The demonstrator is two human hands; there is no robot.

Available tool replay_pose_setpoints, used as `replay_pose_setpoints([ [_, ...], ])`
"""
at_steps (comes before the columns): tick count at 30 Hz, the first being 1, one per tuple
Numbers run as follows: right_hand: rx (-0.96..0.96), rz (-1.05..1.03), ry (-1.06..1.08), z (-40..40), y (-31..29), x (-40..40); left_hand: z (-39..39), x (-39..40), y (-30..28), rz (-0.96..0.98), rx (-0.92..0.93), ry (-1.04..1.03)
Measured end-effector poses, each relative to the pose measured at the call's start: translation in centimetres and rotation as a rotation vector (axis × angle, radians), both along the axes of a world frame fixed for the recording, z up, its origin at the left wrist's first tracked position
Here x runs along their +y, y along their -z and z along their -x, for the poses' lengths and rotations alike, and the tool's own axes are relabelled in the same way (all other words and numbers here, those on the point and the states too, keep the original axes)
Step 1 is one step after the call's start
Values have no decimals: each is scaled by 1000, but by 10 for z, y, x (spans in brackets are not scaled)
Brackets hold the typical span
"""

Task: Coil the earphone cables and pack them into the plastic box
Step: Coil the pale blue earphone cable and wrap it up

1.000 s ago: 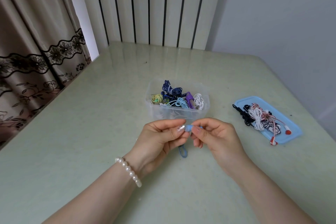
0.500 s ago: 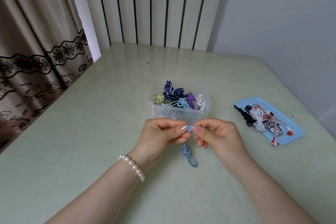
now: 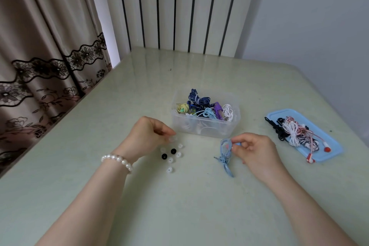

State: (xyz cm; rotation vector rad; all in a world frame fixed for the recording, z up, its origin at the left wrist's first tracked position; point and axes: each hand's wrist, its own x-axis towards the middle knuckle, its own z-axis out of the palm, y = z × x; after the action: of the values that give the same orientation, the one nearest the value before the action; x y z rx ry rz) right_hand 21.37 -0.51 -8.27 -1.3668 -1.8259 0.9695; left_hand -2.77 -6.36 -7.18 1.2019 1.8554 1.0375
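A clear plastic box (image 3: pixel 207 129) sits mid-table with several coiled earphones in it: navy, yellow, light blue, purple, white. My right hand (image 3: pixel 256 151) pinches a coiled light blue earphone cable (image 3: pixel 226 155) just in front of the box; the coil's lower end and plug rest on the table. My left hand (image 3: pixel 146 136), to the left of the box, pinches a small clear ear tip (image 3: pixel 172 139) between thumb and fingertips, just above a loose group of ear tips.
Several clear ear tips and two black ear tips (image 3: pixel 168 154) lie on the table under my left hand. A blue lid (image 3: pixel 327 144) at the right holds a tangle of black, white and red earphones (image 3: pixel 293 132). Curtains hang past the table's left edge.
My hands have parted: the left moved left with a clear ear tip, the right moved right with the blue coil. Loose ear tips are now visible on the table.
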Motion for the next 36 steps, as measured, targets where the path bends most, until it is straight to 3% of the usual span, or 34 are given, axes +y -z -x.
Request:
replay_pose_setpoints([
  [4, 261, -78, 21, -2, -11, -2, -2, 1, 3, 52, 106, 48],
  [7, 338, -139, 54, -3, -13, -3, 0, 1, 4, 70, 145, 71],
  [11, 278, -167, 67, -5, -10, -2, 7, 4, 9, 39, 218, -12],
  [16, 71, -97, 27, -5, -4, -2, 12, 5, 11, 50, 203, -20],
  [21, 287, 53, -48, 0, -4, -8, 20, 6, 13, 46, 187, -15],
  [26, 445, 72, -127, 13, -14, -11, 21, 5, 14, 34, 182, 34],
  [36, 228, -41, -109, 43, -17, -7, 30, 1, 12, -13, 154, 126],
])
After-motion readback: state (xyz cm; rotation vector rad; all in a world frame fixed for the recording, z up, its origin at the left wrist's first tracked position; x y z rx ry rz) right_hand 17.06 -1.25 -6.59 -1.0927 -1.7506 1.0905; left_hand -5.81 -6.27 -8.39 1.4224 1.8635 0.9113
